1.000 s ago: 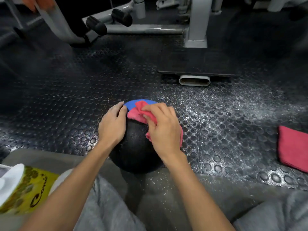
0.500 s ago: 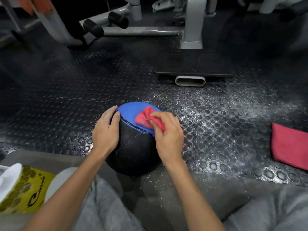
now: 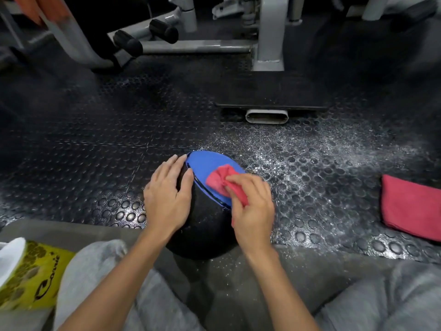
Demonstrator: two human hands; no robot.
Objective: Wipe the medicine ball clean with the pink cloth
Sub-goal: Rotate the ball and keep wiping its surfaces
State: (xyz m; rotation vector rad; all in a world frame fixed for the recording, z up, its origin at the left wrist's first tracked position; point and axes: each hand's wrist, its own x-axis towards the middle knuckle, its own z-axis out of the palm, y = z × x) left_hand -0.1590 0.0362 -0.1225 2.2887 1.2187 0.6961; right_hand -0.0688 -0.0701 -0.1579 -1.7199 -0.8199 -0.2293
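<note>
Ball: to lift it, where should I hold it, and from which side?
Probably with both palms on its opposite flanks, coming from left and right: the ball is round, shows no handle, and looks too wide for one hand's grip.

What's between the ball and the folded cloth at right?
Head view: nothing but white-speckled studded floor mat between medicine ball and folded pink cloth.

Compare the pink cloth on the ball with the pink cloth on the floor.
The bunched pink cloth is gripped by the right hand and pressed on the blue panel of the black medicine ball; the folded pink cloth lies flat and untouched on the studded rubber floor. Both look like the same pink fabric.
</note>
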